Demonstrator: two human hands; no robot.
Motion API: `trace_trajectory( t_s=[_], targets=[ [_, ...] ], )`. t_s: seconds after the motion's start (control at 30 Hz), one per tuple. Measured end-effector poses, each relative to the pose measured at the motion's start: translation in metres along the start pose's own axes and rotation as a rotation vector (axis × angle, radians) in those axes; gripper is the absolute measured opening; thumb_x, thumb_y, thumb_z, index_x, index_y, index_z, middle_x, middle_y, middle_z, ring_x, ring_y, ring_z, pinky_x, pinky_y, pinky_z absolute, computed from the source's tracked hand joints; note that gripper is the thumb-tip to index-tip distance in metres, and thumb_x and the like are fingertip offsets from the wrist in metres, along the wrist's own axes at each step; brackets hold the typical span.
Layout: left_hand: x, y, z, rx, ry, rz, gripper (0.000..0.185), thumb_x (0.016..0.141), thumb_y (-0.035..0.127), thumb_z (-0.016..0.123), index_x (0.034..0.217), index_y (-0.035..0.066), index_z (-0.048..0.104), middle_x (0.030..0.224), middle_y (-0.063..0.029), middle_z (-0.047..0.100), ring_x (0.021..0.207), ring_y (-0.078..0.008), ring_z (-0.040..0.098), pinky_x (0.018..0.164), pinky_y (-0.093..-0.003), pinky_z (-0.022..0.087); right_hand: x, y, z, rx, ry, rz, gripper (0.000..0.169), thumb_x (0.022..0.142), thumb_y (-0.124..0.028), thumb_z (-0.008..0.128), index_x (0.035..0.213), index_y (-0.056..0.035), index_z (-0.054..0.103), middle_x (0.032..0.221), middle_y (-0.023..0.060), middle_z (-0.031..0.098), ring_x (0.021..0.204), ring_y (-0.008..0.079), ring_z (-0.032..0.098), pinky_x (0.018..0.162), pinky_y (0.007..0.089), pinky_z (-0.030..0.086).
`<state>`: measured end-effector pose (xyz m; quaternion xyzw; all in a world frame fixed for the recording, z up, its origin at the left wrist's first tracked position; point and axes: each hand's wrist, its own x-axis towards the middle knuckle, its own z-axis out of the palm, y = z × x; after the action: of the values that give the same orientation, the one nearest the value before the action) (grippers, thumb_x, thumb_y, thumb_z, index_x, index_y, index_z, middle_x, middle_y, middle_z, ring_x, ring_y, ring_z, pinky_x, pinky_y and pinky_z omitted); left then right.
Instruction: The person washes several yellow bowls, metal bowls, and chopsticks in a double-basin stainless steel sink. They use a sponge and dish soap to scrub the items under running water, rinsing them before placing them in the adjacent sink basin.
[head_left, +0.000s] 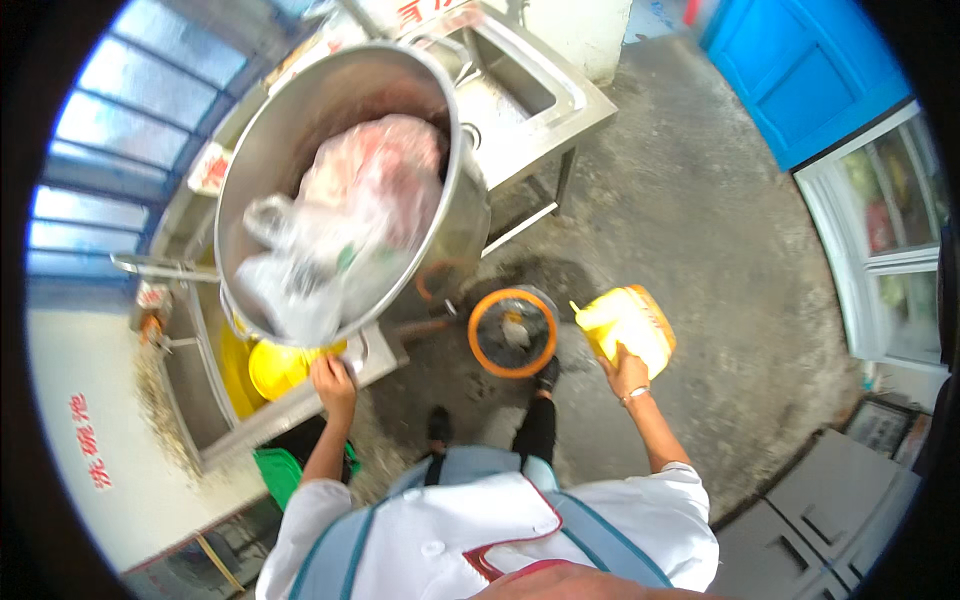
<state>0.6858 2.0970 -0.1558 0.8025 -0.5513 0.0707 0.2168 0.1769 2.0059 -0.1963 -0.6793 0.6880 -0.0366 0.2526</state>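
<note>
My right hand holds a yellow plastic jug with an orange label, out over the floor to the right. At the near edge of the steel sink on the left, my left hand meets a yellow plastic bowl. Its fingertips are partly hidden, so I cannot tell whether they grip the bowl or the sink edge. Just beyond this hand, a large steel stockpot is tilted towards me. Inside it lies a clear plastic bag with pinkish contents that look like meat.
An orange-rimmed bin with some waste inside stands by my feet. Behind the pot is a steel sink table. A green container sits below the left counter. Cabinets and a blue door line the right side.
</note>
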Motion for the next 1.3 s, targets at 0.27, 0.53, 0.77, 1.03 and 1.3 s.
trace_trajectory(
  t_s=[0.27,0.53,0.77,1.03,1.3],
  targets=[
    [-0.003,0.036,-0.076,-0.919,0.050,-0.125,0.010,0.085,0.005,0.047,0.080,0.000,0.055,0.079,-0.0118,0.054,0.075,-0.0244,0.053,0.067,-0.0308,0.043,-0.150,-0.228,-0.114,0.322,-0.227,-0.112,0.040,0.074,-0.034,0.066,0.091,0.0016,0.059,0.077,0.0191,0.062,0.070,0.0271,0.062,0.064,0.0316,0.047],
    [0.075,0.027,-0.258,-0.820,0.389,0.971,0.025,0.072,0.008,0.057,0.091,-0.008,0.057,0.104,-0.0180,0.053,0.104,-0.0315,0.048,0.090,-0.0403,0.041,-0.212,-0.455,-0.103,0.229,-0.182,-0.244,0.032,0.075,-0.025,0.066,0.091,0.0013,0.057,0.075,0.0190,0.061,0.067,0.0248,0.062,0.060,0.0309,0.046],
    [0.129,-0.009,-0.266,-0.216,-0.278,0.503,0.033,0.085,0.027,0.046,0.085,-0.001,0.063,0.083,-0.0162,0.060,0.081,-0.0275,0.058,0.070,-0.0343,0.044,-0.193,-0.538,-0.053,0.165,-0.119,-0.422,0.031,0.076,-0.024,0.066,0.089,0.0021,0.057,0.072,0.0186,0.061,0.064,0.0264,0.061,0.059,0.0321,0.046],
    [0.144,-0.057,-0.232,-0.365,-0.307,0.475,0.053,0.089,0.044,0.034,0.071,0.004,0.064,0.070,-0.0102,0.061,0.067,-0.0238,0.059,0.058,-0.0340,0.044,-0.183,-0.586,-0.039,0.068,-0.147,-0.427,0.029,0.078,-0.025,0.063,0.089,0.0014,0.058,0.071,0.0139,0.062,0.063,0.0198,0.060,0.059,0.0296,0.046],
    [0.151,-0.051,-0.228,-0.753,0.326,0.290,0.031,0.083,0.029,0.052,0.061,0.008,0.057,0.060,-0.0040,0.057,0.057,-0.0193,0.058,0.046,-0.0308,0.043,-0.161,-0.576,-0.044,0.017,-0.158,-0.366,0.032,0.076,-0.028,0.064,0.088,0.0017,0.060,0.070,0.0187,0.061,0.065,0.0286,0.062,0.058,0.0329,0.046]
  ],
)
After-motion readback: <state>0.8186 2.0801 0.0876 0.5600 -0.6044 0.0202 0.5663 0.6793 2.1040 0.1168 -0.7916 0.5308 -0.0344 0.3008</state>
